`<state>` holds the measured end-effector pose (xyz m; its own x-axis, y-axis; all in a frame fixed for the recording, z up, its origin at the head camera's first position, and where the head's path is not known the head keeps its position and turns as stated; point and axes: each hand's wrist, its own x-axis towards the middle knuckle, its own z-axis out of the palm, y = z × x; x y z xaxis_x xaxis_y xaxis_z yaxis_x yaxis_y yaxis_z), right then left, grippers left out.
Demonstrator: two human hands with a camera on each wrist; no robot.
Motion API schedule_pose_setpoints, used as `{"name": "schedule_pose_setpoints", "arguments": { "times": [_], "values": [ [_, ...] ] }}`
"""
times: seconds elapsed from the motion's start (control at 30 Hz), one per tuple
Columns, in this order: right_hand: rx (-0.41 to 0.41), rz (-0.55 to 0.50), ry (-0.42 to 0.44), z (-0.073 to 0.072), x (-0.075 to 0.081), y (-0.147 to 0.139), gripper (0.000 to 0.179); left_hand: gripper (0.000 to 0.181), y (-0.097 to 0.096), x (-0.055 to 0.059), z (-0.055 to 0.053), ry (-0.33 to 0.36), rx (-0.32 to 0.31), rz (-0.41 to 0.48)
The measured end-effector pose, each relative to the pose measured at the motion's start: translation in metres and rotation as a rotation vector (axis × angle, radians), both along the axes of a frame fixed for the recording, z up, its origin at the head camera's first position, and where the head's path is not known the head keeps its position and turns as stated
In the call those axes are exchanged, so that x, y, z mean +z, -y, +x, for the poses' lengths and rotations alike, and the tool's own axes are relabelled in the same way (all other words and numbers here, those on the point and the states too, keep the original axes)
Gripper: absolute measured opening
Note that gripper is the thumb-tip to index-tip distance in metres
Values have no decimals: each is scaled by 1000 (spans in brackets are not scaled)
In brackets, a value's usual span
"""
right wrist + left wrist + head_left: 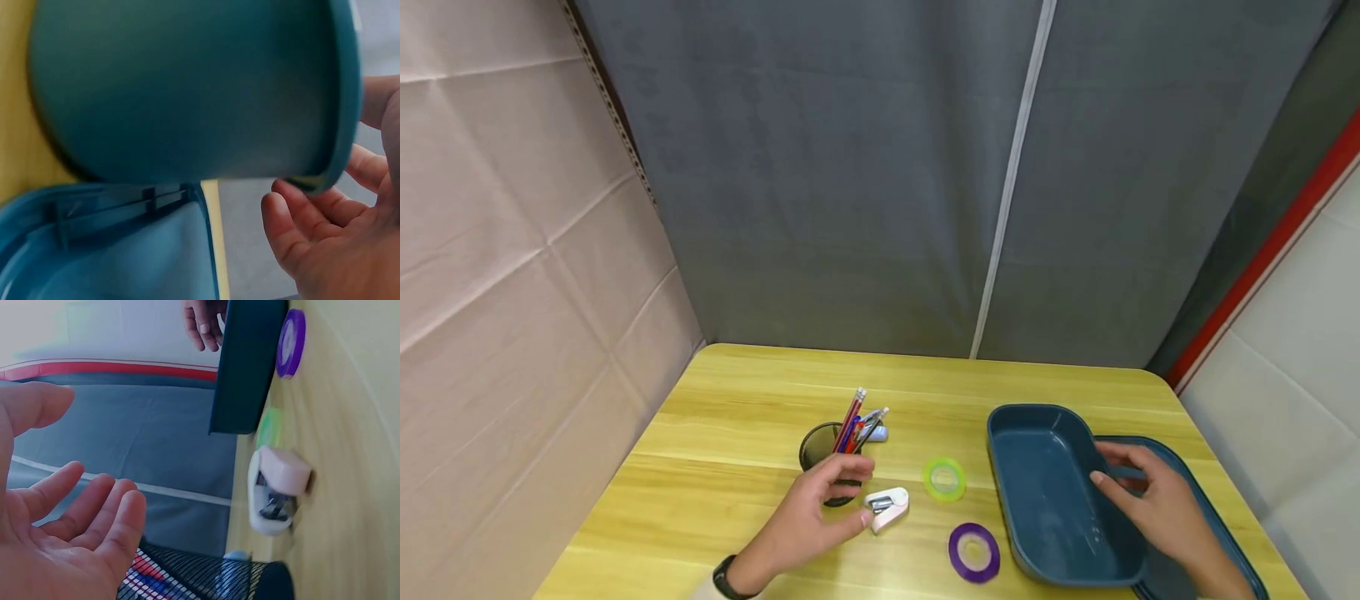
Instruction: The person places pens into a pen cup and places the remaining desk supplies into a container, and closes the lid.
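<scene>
My left hand (pixel 812 517) is held with fingers apart, beside a black mesh pen cup (pixel 817 446) and a small white-and-pink stapler (pixel 889 508); its palm is bare in the left wrist view. Pens and pencils (pixel 853 425) stand in the cup. At the right, my right hand (pixel 1157 500) lies over the right rim of a deep blue bin (pixel 1048 500), fingers loosely bent. In the right wrist view the bin's rim (pixel 344 94) hides the thumb tip and part of a finger, while other fingertips (pixel 278 215) hang free below it.
A green tape roll (pixel 944 480) and a purple tape roll (pixel 973 552) lie between the stapler and the bin. A shallow blue lid or tray (pixel 1221 533) lies right of the bin, partly under it. Behind the cup sits a light blue object (pixel 877 434). A grey curtain (pixel 850 208) hangs behind the table.
</scene>
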<state>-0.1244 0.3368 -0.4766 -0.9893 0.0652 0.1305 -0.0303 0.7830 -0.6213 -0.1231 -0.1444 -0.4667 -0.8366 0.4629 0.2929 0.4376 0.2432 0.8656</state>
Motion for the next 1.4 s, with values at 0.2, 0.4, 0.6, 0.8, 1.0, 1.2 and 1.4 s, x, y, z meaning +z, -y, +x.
{"name": "schedule_pose_setpoints", "arguments": {
  "times": [0.2,0.4,0.6,0.8,1.0,1.2,1.4],
  "values": [
    [13,-16,78,-2,-9,-10,59,51,-9,-9,3,30,-18,-47],
    [44,-95,182,-4,-20,-21,62,58,-15,-21,4,54,-28,-116],
    [64,-135,188,-4,-26,-25,61,64,-18,-34,1,29,13,-216],
    [67,-142,210,-5,-25,-25,61,68,-23,-41,0,17,24,-320],
    [83,-176,228,-4,-28,-28,62,70,-29,-45,0,-46,46,-428],
    [96,-227,241,-4,-30,-31,64,71,-36,-50,1,-128,79,-537],
    [88,-226,249,-5,-29,-31,64,75,-40,-51,0,-107,108,-581]
  ]
}}
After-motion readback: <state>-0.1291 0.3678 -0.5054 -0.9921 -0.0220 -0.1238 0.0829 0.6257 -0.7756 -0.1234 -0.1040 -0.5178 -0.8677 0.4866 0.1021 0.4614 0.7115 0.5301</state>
